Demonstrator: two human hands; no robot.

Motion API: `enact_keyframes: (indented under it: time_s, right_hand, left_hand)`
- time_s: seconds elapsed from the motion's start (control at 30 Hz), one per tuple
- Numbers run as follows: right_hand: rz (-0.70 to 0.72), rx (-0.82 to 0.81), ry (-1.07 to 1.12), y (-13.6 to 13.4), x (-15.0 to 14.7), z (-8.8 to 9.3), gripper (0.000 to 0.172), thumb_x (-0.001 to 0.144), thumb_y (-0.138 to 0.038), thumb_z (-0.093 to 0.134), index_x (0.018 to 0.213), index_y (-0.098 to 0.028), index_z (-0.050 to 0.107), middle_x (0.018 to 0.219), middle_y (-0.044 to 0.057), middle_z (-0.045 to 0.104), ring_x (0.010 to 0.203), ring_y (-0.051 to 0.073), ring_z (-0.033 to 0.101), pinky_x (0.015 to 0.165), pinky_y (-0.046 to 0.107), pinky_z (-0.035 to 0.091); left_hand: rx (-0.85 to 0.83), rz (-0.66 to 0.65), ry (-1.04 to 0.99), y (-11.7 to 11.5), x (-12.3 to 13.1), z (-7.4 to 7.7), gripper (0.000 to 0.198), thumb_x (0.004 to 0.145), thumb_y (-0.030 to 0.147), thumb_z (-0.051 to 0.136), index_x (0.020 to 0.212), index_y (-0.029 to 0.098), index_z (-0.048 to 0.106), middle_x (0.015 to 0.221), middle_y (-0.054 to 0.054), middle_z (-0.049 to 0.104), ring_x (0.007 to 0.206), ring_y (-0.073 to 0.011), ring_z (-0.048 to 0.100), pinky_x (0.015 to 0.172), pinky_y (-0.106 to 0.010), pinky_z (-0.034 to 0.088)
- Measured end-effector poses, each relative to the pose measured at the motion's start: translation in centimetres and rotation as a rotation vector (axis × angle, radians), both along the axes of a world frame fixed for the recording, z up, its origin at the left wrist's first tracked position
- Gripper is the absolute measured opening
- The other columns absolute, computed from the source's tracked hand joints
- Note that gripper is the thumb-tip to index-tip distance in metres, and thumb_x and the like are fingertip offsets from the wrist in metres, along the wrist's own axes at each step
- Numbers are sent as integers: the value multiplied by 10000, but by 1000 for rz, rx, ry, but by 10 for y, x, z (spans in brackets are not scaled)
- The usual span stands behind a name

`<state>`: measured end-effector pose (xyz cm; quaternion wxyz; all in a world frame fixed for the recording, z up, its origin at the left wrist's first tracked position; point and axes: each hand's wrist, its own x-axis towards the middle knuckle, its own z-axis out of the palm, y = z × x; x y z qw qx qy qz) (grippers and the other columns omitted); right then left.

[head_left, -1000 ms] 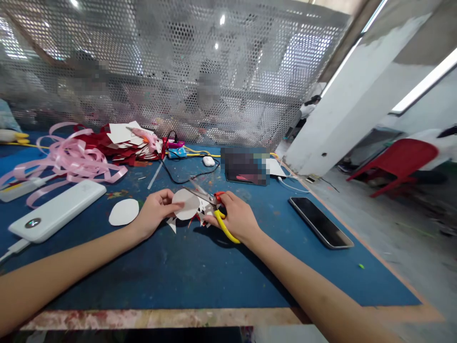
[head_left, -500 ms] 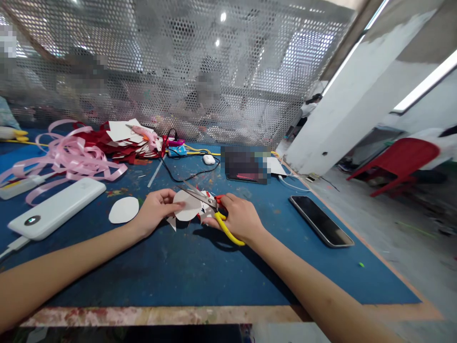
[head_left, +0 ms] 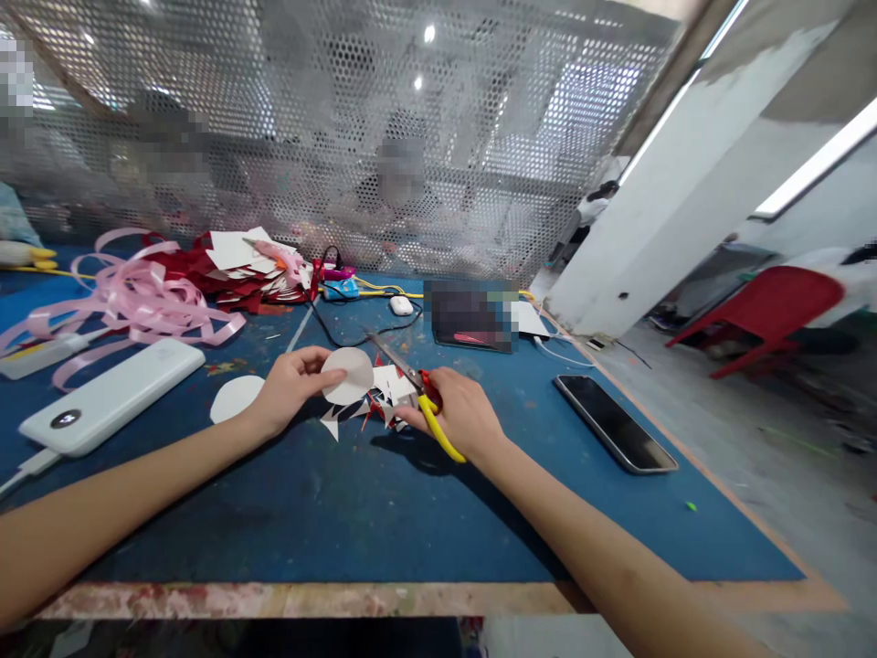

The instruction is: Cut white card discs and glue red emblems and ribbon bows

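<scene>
My left hand (head_left: 291, 386) pinches a round white paper disc (head_left: 348, 376) and holds it up just above the blue mat (head_left: 384, 512). My right hand (head_left: 460, 416) grips scissors (head_left: 417, 393) with yellow and red handles; the blades point up and left, clear of the disc. Under and between both hands lies a small heap of red and white paper offcuts (head_left: 374, 407). A second white paper oval (head_left: 237, 397) rests flat on the mat just left of my left wrist.
A white power bank (head_left: 113, 395) lies at left with pink ribbon (head_left: 130, 306) and red paper scraps (head_left: 226, 270) behind it. A black phone (head_left: 615, 423) lies at right. Cables, a white earbud case (head_left: 401, 306) and a perforated metal screen (head_left: 343, 137) are behind. The table edge drops off at right.
The paper disc has come free of the scissor blades and my left hand has lifted it up and slightly left. The scissors have swung away to the right of it.
</scene>
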<state>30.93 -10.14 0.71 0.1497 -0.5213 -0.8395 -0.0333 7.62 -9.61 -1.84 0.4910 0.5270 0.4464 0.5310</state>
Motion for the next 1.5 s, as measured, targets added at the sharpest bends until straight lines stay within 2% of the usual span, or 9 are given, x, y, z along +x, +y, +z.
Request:
enact_keyframes:
  time_s: [0.13,0.23,0.37,0.57,0.77,1.07,1.3,1.5]
  right_hand:
    - [61,76,195,0,-2,-6,563,712,-662,500,942,-150,460,910,107,509,812,230,535,688,334,428]
    - [80,62,183,-1,-3,-8,538,711,-619,537,974,-157,448,941,104,500,855,241,535,742,361,439]
    - [65,-1,93,-3,-4,-6,514,716,-590,545,985,-158,473,928,94,521,839,242,553,722,356,445]
    - [84,7,60,-7,-6,-3,500,719,-589,545,973,-160,496,898,83,534,816,230,558,706,339,441]
    - [78,-26,56,-8,-7,-2,509,721,-603,534,949,-150,500,895,82,531,782,221,553,690,337,446]
    - [85,-25,36,-11,-8,-1,529,719,-631,517,944,-152,525,881,80,520,747,216,553,667,330,439]
    - [51,-58,-8,-12,-10,1,584,734,-668,464,944,-129,548,880,91,537,744,221,559,662,324,428]
    - [15,-73,-74,-14,-10,5,584,732,-687,451,899,-140,568,831,80,552,672,197,560,591,291,377]
  left_hand:
    - [-34,-8,-23,-4,5,-4,289,587,344,753,744,147,611,635,19,609,552,-102,533,525,-197,404]
    - [-44,-33,13,-10,9,-3,286,583,339,755,748,147,621,651,10,623,576,-114,549,550,-206,421]
    - [-31,-50,55,-12,11,-3,270,591,338,749,750,151,637,658,3,642,589,-126,563,562,-212,430]
    - [18,36,55,-9,9,-5,275,604,373,736,731,149,639,646,6,637,560,-116,548,544,-212,422]
    - [3,6,31,-12,11,-3,253,580,343,754,698,161,625,668,2,654,598,-131,579,580,-224,455]
    - [25,55,71,-9,9,-6,271,585,375,746,706,157,639,620,17,630,535,-110,542,519,-209,430]
    - [25,18,34,-11,8,-6,220,596,326,749,692,163,636,639,18,641,558,-114,562,537,-205,437]
    - [16,-17,-21,-10,7,-5,220,601,309,753,721,159,646,687,2,662,615,-131,590,596,-220,466]
